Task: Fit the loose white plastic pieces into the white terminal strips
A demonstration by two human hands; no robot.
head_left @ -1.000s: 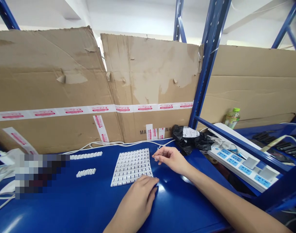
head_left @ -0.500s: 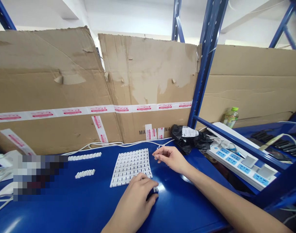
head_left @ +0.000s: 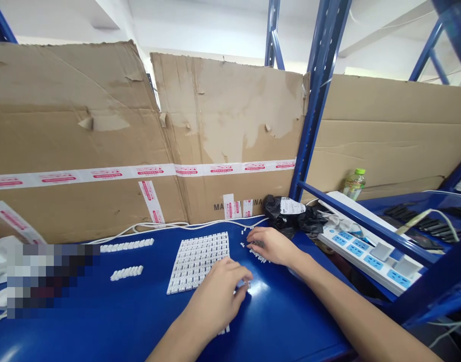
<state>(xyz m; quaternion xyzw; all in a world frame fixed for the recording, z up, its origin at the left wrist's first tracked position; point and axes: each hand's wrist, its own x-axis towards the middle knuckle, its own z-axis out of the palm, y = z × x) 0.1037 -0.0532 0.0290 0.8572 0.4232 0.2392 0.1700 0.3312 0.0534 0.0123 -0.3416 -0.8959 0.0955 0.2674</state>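
My left hand (head_left: 219,291) is closed, pinching a small white plastic part (head_left: 247,284) between thumb and fingertips, just above the blue tabletop. Its fingers partly cover the near right corner of a slanted grid of white plastic parts (head_left: 200,261) laid in tight rows. Some more white parts (head_left: 226,330) show below the wrist, mostly hidden. Over a loose heap of tiny white pieces (head_left: 259,256) is my right hand (head_left: 272,245), fingers bent down and slightly apart. Whether its fingertips touch a piece cannot be made out.
Two short rows of white pieces (head_left: 127,272) lie left of the grid. A black plastic bag (head_left: 291,216) and a power strip (head_left: 366,254) are at right, beside a blue rack post (head_left: 315,100). White cables (head_left: 158,224) run along the cardboard wall (head_left: 230,125).
My right hand has moved down onto the tiny pieces, and its fingertips have parted. My left hand has lifted slightly rightward with the white part. The view has shifted a little.
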